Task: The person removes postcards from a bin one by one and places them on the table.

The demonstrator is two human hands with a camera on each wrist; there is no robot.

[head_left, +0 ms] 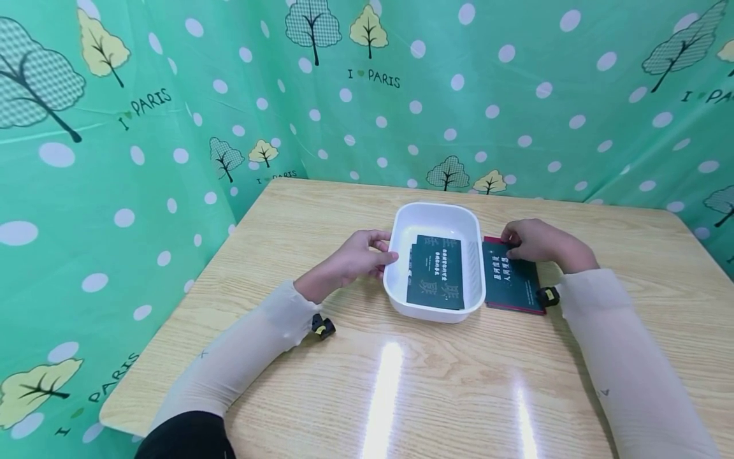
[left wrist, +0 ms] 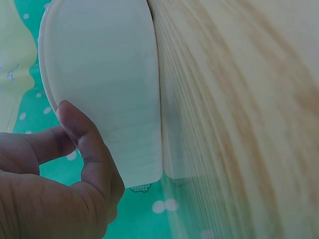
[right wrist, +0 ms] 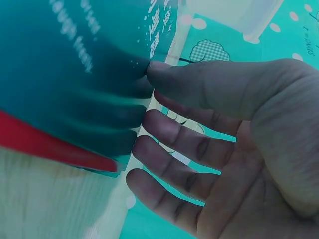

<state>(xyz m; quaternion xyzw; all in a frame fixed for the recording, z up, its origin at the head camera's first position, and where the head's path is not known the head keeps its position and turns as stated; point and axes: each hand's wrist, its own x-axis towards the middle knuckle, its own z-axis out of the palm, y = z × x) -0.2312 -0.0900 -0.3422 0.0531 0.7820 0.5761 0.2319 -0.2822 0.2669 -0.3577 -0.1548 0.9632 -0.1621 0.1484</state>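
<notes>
A white plastic basin (head_left: 437,217) stands on the wooden table. Dark green printed cards (head_left: 436,273) with pale lettering lie inside it, overlapping. My left hand (head_left: 366,256) pinches the basin's left rim between thumb and fingers; the left wrist view shows the basin's outer wall (left wrist: 107,74) beside the hand (left wrist: 75,169). To the right of the basin lies a stack of dark green cards (head_left: 510,284) with red edges. My right hand (head_left: 536,241) is at the stack's far edge. In the right wrist view its extended fingers (right wrist: 172,134) meet the edge of the top card (right wrist: 60,74).
The light wooden table (head_left: 321,395) reflects bright streaks of light near its front. A green curtain (head_left: 487,83) with trees and white dots hangs along the back and left. A small black-and-yellow device (head_left: 322,326) sits at the left wrist, another (head_left: 548,296) at the right.
</notes>
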